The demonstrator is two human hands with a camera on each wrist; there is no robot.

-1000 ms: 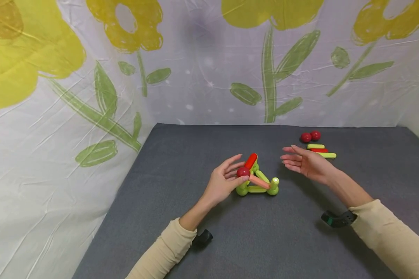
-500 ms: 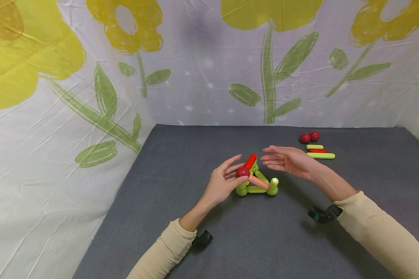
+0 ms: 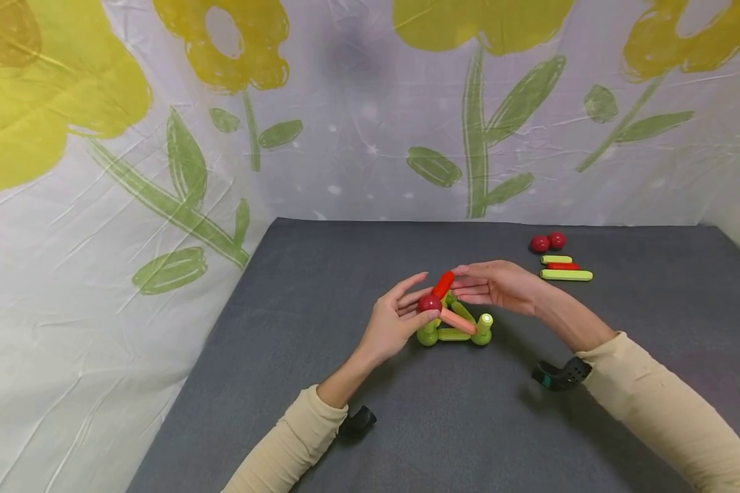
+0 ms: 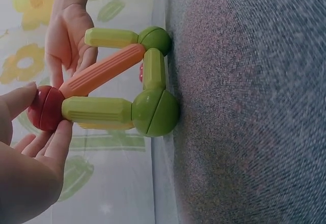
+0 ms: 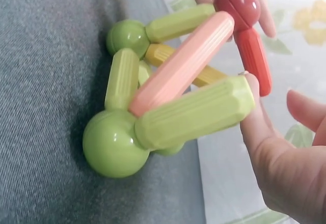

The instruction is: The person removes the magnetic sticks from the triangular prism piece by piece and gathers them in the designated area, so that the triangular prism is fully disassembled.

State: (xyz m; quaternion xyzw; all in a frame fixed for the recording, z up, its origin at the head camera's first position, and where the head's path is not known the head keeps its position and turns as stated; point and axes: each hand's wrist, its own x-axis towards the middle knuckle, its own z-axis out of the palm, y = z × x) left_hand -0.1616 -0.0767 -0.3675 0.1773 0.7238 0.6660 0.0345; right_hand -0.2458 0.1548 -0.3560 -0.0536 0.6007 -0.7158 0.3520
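A small frame of green balls and green, yellow, salmon and red rods (image 3: 455,322) stands mid-mat. My left hand (image 3: 421,302) pinches the red ball (image 3: 429,303) at its top between thumb and fingers; the left wrist view shows this ball (image 4: 45,108) joined to a green rod (image 4: 97,109) and a salmon rod (image 4: 102,71). My right hand (image 3: 469,284) reaches in from the right with straight fingers beside the red rod (image 3: 442,284). In the right wrist view a fingertip (image 5: 257,122) lies against the free end of a green rod (image 5: 196,111); whether it touches is unclear.
Loose pieces lie at the back right: two red balls (image 3: 547,242) and three rods (image 3: 564,268). The grey mat (image 3: 469,424) is bordered at the back and left by a flower-printed cloth (image 3: 129,171).
My right hand has moved left from near the loose pieces to the top of the frame. The left hand and the frame have stayed still.
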